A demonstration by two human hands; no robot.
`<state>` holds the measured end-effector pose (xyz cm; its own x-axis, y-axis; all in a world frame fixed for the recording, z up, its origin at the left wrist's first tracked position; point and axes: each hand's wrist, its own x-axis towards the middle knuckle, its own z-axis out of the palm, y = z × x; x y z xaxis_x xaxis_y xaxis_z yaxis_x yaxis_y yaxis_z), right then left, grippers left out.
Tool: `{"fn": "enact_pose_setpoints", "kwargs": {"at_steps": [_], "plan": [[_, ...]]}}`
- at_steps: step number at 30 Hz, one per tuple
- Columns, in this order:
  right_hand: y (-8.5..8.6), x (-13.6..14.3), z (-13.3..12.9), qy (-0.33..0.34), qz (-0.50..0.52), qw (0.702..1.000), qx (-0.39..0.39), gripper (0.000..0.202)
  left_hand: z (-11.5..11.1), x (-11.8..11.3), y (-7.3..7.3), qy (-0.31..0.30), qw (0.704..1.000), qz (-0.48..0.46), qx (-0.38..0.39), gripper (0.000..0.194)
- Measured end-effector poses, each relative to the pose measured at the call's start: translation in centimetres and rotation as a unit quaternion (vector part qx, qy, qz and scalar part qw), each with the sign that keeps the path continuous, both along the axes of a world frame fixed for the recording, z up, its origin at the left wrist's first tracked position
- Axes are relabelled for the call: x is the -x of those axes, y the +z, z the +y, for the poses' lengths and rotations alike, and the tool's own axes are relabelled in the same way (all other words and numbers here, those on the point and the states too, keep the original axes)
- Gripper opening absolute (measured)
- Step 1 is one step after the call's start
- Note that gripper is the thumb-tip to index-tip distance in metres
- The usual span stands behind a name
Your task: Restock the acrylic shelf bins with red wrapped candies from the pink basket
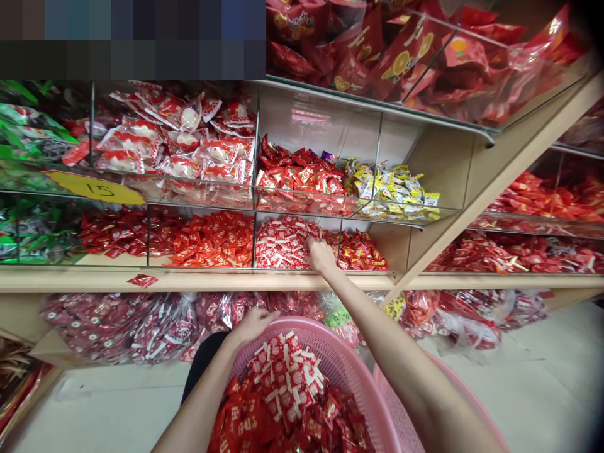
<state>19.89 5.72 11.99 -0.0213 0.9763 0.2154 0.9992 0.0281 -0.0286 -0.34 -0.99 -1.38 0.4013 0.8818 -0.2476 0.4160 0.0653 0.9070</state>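
Observation:
A pink plastic basket [337, 343] sits low in front of me, filled with wrapped candies. White-and-red wrapped candies [287, 377] lie heaped on top of red and orange-red ones [243, 409]. My left hand [253, 326] is closed over the far left part of the basket's rim. Up at the lowest shelf, my right hand [321, 255] reaches over the front edge at the right side of a bin of white-and-red candies [283, 242]. Its fingers are curled against the pile, and what lies inside them is hidden.
A second pink basket [465, 387] stands at the right, partly behind my forearm. Clear dividers and panels [255, 239] part the shelf bins. One loose red candy [142, 280] lies on the wooden ledge [85, 279]. Bagged candies [165, 327] lie below the shelf.

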Motion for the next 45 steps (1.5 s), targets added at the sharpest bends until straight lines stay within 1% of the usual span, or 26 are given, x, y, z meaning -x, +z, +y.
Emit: {"fn": "enact_pose_setpoints", "kwargs": {"at_steps": [7,11,16,25,29,32,36,39,42,43,45], "plan": [[0.1,0.4,-0.2,0.007,-0.054,0.998,-0.02,0.034,0.0,0.0,0.2,0.003,1.0,0.017,-0.007,0.054],[0.1,0.4,-0.2,0.005,-0.05,0.999,-0.015,0.032,0.0,-0.1,0.3,-0.001,1.0,0.018,-0.006,0.055],[0.1,0.5,-0.3,-0.017,-0.045,0.999,-0.016,0.03,0.0,-0.1,0.1,0.002,1.0,0.012,-0.003,0.056],[0.2,0.4,-0.5,-0.019,-0.054,0.998,-0.019,0.026,-0.3,-0.3,1.1,0.003,1.0,0.011,-0.004,0.054],[0.3,0.3,-0.7,-0.008,-0.05,0.999,-0.021,0.028,-0.3,-0.2,0.9,0.005,1.0,0.014,-0.005,0.055],[0.4,0.3,-0.7,-0.001,-0.038,0.999,-0.017,0.025,-0.1,-0.1,0.2,0.007,1.0,0.014,-0.007,0.055],[0.5,-0.3,-0.8,0.035,0.022,0.999,-0.034,0.023,0.2,0.0,-0.7,0.008,1.0,0.009,-0.012,0.056],[0.8,-0.9,-2.0,0.088,0.115,0.985,-0.095,0.022,0.3,0.1,-1.0,0.005,1.0,0.007,-0.013,0.056],[0.9,-1.2,-5.0,0.132,0.221,0.954,-0.151,0.017,0.3,0.0,-0.8,0.006,1.0,0.005,-0.013,0.056],[0.6,-1.2,-6.3,0.141,0.253,0.945,-0.152,0.016,0.2,0.0,-0.7,0.005,1.0,0.003,-0.013,0.056],[-0.4,-1.2,-9.1,0.151,0.31,0.93,-0.123,0.014,0.2,-0.1,-0.5,0.001,1.0,0.001,-0.011,0.056]]}}
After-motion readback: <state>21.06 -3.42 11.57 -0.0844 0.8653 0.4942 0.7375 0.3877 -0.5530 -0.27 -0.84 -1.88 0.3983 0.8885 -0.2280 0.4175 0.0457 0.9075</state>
